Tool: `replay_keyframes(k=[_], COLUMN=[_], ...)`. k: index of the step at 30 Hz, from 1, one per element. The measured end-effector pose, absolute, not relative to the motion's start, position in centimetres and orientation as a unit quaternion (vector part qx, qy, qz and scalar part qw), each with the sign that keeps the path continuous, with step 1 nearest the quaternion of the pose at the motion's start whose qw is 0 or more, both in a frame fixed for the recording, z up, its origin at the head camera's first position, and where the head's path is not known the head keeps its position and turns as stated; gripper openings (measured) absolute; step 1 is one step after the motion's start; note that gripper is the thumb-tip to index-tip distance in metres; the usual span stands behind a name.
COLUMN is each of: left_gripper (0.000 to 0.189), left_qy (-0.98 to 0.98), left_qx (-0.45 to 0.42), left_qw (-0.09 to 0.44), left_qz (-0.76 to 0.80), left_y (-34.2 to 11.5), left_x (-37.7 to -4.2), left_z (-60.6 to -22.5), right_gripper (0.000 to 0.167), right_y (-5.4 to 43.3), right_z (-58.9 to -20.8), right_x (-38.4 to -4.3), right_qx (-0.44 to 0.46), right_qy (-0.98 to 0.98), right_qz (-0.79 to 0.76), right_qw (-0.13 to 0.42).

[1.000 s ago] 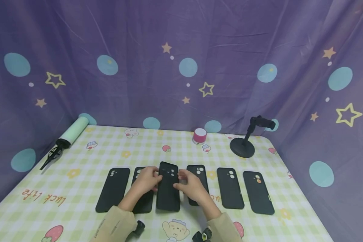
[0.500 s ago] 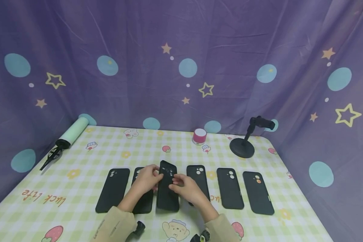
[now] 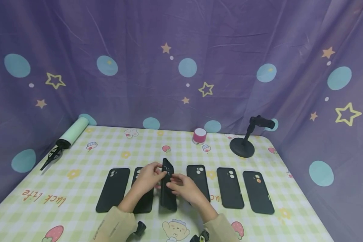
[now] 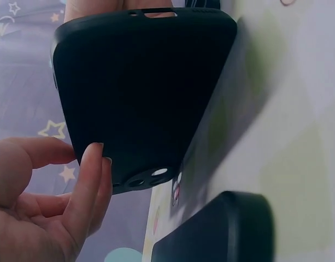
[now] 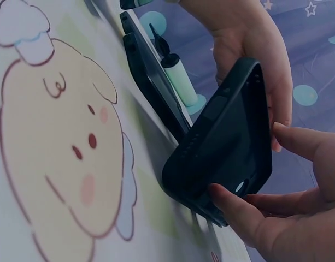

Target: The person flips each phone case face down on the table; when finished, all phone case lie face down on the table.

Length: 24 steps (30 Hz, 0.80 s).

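A black phone case [image 3: 168, 195] stands tilted on its long edge between both hands. My left hand [image 3: 148, 178] pinches its upper left edge, fingers beside the camera holes in the left wrist view. My right hand [image 3: 186, 190] grips the opposite edge near the same end; in the right wrist view the hollow inside of the case [image 5: 238, 131] shows, a fingertip lying over it. Flat to the left lie two more black cases, an outer one [image 3: 113, 190] and an inner one [image 3: 143, 201] partly covered by my left forearm. Another case [image 3: 198, 176] lies partly behind my right hand.
Farther right are two flat black cases, one [image 3: 231, 188] beside the other [image 3: 258, 193]. At the back stand a pink-and-white round device [image 3: 199, 136] and a black stand [image 3: 242, 147]. A mint-green hand pump [image 3: 74, 131] lies at the back left. A purple curtain [image 3: 145, 67] hangs behind.
The held case has turned from nearly face-up to steeply on edge, its top end rising. My right hand has shifted left, from beside the case onto its edge.
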State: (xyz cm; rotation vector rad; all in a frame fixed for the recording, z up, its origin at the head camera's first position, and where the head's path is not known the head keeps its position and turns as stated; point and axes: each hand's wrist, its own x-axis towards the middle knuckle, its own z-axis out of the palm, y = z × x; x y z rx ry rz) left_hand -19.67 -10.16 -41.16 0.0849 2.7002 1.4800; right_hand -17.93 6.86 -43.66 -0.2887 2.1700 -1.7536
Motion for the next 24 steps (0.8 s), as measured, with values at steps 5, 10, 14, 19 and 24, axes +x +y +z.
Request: replay_keyframes(k=[5,10,14,19,24], left_gripper=[0.036,0.035,0.035,0.035,0.035], left_qy=[0.868,0.868,0.866,0.856,0.843], left_qx=[0.037,0.046,0.051,0.058,0.067], left_qw=[0.030,0.025,0.027,0.039,0.050], left_qz=[0.495,0.494,0.496,0.513,0.531], left_y=[-10.07,-9.97,-9.93,-9.86,-9.88], left_x=[-19.53,-19.46,-19.40,-19.44,-19.50], left_z=[-41.04,-40.91,-40.77,-40.80,-40.92], right_gripper=[0.064,0.064,0.064,0.066,0.065], right_y=[6.73,6.61,6.52,6.46,6.46], right_z=[-43.63,-43.49,-43.51,-43.54,-43.53], right_x=[-17.83,-17.69,-17.65,-17.76,-17.85], right_qx=[-0.102,-0.103,-0.106,-0.114,-0.112], right_qy=[0.753,0.741,0.735,0.720,0.705], right_qz=[-0.625,-0.637,-0.644,-0.657,-0.671], right_qw=[0.175,0.185,0.187,0.194,0.198])
